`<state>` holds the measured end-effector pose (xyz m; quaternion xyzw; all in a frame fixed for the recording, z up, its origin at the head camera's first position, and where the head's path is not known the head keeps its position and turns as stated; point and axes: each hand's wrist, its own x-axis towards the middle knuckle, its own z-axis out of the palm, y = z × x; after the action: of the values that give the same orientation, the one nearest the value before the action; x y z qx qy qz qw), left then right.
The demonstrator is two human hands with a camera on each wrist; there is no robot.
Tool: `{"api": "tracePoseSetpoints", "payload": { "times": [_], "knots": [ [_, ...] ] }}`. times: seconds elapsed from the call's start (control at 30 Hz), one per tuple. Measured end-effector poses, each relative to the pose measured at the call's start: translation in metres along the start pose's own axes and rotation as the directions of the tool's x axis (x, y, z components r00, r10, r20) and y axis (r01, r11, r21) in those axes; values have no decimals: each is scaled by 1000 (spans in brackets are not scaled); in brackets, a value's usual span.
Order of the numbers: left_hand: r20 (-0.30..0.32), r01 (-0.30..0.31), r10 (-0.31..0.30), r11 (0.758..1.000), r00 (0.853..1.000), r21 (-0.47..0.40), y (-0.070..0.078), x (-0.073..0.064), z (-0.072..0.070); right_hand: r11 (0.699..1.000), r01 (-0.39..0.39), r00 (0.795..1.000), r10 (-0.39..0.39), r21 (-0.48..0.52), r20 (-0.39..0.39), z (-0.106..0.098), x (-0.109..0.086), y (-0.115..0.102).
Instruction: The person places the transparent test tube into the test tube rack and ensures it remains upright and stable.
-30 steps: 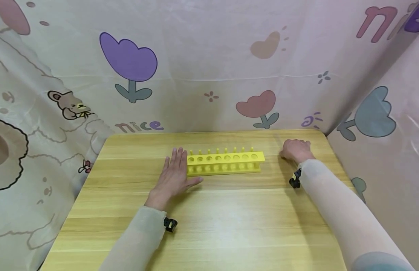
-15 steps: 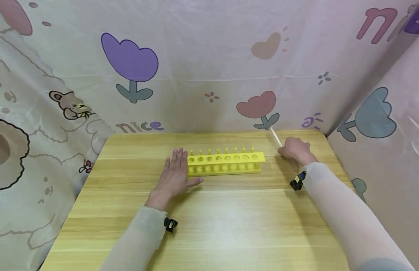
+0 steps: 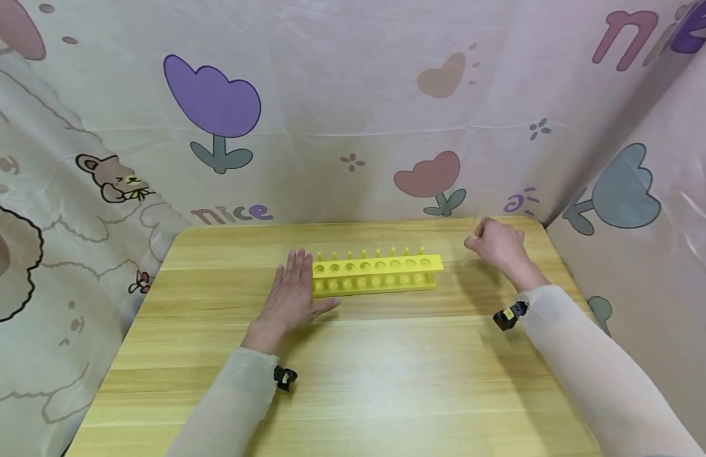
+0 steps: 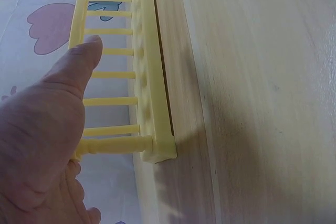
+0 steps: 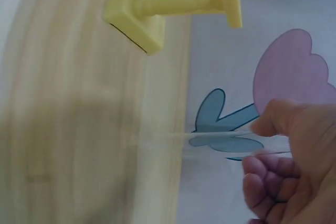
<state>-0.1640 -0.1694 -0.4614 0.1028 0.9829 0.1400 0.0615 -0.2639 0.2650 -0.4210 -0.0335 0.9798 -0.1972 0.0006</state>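
A yellow test tube rack (image 3: 378, 266) with a row of round holes and short pegs along its back stands toward the far side of the table. At its left end is my left hand (image 3: 290, 298), fingers straight and thumb spread to the front. The left wrist view puts that thumb (image 4: 79, 64) over the rack's posts. Off the rack's right end, my right hand (image 3: 498, 247) is raised above the table. Its thumb and curled fingers pinch a clear test tube (image 5: 218, 142), see-through and blurred in the right wrist view and hardly visible from the head.
The wooden table (image 3: 376, 381) ends at the back against a printed cloth (image 3: 330, 95) with flowers and letters. More cloth hangs along both the left and right sides. A small black camera (image 3: 507, 317) sits at the right wrist.
My right hand has lifted from the tabletop with the test tube and turned, its wrist shifting slightly to the right. The left hand and the rack have stayed in place.
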Motion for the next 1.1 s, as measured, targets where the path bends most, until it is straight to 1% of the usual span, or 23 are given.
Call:
{"api": "tracePoseSetpoints", "payload": {
  "times": [0.07,0.17,0.23,0.3,0.53,0.73,0.8,0.9,1.0,1.1],
  "knots": [
    [0,-1,1,1000,1000,-5,0,0,0,998,60,996,-60,-9,-67,4,-3,1],
    [5,-2,3,1000,1000,-11,1,0,-1,989,142,980,-146,-40,-137,8,-8,2],
    [6,-4,4,1000,1000,-11,1,0,-1,983,175,972,-181,-53,-147,9,-12,3],
    [8,-4,4,1000,1000,-9,1,1,-1,980,194,970,-200,-55,-141,10,-15,3],
    [8,-7,7,1000,1000,8,1,1,-3,970,228,964,-237,-83,-118,9,-28,5],
    [4,-10,10,1000,1000,6,0,1,-3,967,240,961,-249,-90,-117,2,-37,-1],
    [7,-12,12,1000,1000,9,0,2,-3,967,241,960,-251,-86,-124,-1,-40,-5],
    [11,-16,16,1000,1000,12,0,2,-4,966,247,954,-256,-73,-156,-8,-44,-14],
    [14,-16,16,1000,1000,15,0,3,-4,968,246,949,-251,-48,-191,-16,-47,-26],
    [20,-16,16,1000,1000,21,0,3,-4,969,245,947,-244,-19,-207,-24,-48,-40]
  ]
}}
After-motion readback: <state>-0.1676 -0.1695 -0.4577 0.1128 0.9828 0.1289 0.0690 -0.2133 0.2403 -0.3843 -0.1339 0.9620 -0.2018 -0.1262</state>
